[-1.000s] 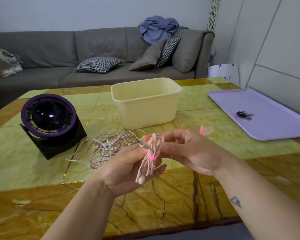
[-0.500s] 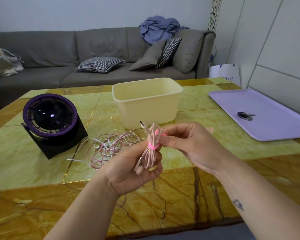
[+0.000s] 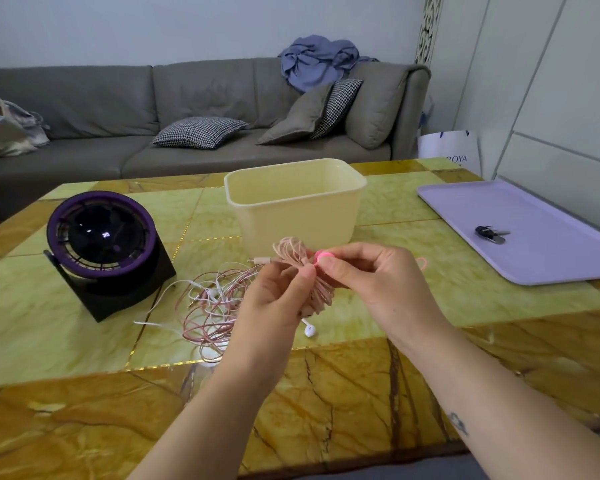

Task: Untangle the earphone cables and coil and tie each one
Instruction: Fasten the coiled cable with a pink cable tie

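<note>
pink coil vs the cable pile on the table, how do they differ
The pink coil is bunched tight; the cable pile sprawls tangled. The left hand and right hand hold the coil; the pile lies on the table. The coil is pink; the pile mixes pink and white. Both are thin cable.

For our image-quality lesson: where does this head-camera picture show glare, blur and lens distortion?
Head view: glare spots on the dark dome of the fan; the pink band blurs into a glow; seams of the wall panels at right lean, bent by the wide angle.
</note>
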